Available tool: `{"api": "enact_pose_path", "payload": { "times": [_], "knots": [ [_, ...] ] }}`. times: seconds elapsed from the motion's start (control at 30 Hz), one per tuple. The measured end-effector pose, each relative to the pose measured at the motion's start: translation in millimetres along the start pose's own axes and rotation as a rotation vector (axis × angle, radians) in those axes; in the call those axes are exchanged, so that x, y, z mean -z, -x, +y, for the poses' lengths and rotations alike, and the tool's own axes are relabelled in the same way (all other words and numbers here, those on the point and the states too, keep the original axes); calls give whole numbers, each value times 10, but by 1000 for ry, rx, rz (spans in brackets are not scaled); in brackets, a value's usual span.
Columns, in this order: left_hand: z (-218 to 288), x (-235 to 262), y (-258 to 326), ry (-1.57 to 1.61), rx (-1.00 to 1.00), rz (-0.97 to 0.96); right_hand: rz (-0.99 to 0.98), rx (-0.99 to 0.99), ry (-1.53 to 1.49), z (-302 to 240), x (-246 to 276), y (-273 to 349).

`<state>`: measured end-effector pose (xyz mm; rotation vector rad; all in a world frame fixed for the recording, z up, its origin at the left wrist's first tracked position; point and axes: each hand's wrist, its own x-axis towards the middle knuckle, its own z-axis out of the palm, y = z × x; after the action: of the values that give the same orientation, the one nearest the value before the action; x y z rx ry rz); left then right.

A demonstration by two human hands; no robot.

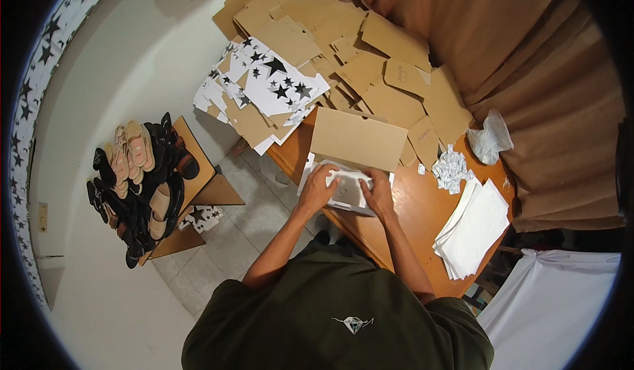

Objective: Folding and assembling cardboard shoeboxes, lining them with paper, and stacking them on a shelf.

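Here, left hand (317, 190) and right hand (379, 196) gripping white sheet (350, 176), open box (357, 136), faintly printed cardboard (405, 78) beyond

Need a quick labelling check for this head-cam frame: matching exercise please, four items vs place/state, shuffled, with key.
Things
1. Cardboard box
2. Sandals
3. Clear plastic bag
4. White sheets

Place or state
A. Beside the brown curtain
B. Loosely stacked, right of the right forearm
C. Lid raised, left hand and right hand over its front
D. Heaped on a brown stand, far left

Pairs: 1-C, 2-D, 3-A, 4-B
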<state>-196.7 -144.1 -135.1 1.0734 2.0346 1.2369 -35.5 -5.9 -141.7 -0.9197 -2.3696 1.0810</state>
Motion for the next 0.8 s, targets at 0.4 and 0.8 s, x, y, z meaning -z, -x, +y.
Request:
{"api": "enact_pose_path", "payload": {
  "times": [0.4,0.8],
  "knots": [
    [-711,351,-1210,-154,157,258,464,-136,170,492,173,-609],
    [-190,163,-1091,17,-84,228,506,-255,-107,505,576,-372]
  ]
}}
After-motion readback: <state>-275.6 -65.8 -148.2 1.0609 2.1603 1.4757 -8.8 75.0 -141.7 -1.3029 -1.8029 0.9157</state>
